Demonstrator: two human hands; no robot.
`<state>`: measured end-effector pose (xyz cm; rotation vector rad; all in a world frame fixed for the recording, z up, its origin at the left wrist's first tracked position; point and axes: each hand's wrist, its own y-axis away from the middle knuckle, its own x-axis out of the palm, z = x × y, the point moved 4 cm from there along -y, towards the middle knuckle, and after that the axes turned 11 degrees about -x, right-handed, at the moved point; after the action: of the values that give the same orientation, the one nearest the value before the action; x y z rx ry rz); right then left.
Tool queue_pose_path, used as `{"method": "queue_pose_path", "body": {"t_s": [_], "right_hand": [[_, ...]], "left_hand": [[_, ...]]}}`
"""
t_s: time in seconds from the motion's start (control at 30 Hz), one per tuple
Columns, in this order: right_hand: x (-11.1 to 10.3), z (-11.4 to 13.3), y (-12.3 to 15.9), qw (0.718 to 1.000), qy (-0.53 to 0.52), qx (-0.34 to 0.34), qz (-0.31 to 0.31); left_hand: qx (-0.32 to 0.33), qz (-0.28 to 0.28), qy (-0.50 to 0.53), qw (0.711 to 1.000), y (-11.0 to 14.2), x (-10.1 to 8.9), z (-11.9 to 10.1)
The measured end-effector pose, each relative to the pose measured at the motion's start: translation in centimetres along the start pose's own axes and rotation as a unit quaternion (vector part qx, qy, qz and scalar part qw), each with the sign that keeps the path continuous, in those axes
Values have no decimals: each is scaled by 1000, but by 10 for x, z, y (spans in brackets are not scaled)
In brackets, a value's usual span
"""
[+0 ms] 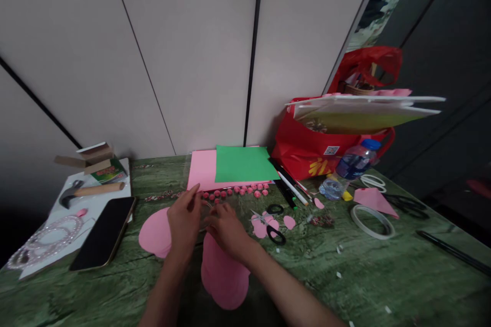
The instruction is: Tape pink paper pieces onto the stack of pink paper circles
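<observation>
A clear ring that looks like a roll of clear tape (206,209) is between my two hands, largely covered by the fingers. My left hand (185,217) has bent fingers against its left side. From the right, my right hand (226,226) curls its fingers over it, and the fingertips are partly hidden. Beneath my right hand lies a stack of long pink paper petals (225,281). More rounded pink paper petals (156,232) rest beside my left wrist. Small scissors with black handles (274,225) lie open on small pink paper pieces (289,222), right of my hands.
Behind my hands are small pink paper roses (240,190) and green paper (245,164). At left are a phone (105,232), a hammer (95,190) and a bead string (48,240). Right are a red bag (295,145), a bottle (355,161) and a white tape roll (372,222).
</observation>
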<state>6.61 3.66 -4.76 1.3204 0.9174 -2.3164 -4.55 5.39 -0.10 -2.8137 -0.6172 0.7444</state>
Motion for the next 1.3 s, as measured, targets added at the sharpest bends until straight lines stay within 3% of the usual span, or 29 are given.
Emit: {"method": "queue_pose_path", "body": {"t_s": [0.13,0.27,0.4,0.53,0.63,0.73,0.87,0.97,1.03,1.3], "right_hand": [[21,6,-9,996,62,15,56],[22,2,-16,995,72,31,59],[4,-3,-16,999,39,19,23],[-29,0,-13,997,-39,-8,-67],[-51,9,-9,988,-79,-50,-119],[-65,18,-4,972,-130,-73,-184],[-71,10,5,925,-229,44,-298],[-69,-1,9,887,-284,120,-345],[-68,-7,10,879,-299,129,-348],[-78,-1,10,903,-258,61,-338]], "left_hand": [[43,-5,-47,998,1,5,2],[62,-25,-103,992,-2,7,7],[92,-47,-144,984,-3,6,8],[106,-50,-115,986,-1,6,3],[60,-14,-36,997,3,8,-4],[-67,23,69,995,8,10,-6],[-183,-22,201,962,16,7,-6],[-195,-33,255,946,19,8,-7],[-190,-46,258,946,21,7,-9],[-186,-70,228,953,25,4,-13]]}}
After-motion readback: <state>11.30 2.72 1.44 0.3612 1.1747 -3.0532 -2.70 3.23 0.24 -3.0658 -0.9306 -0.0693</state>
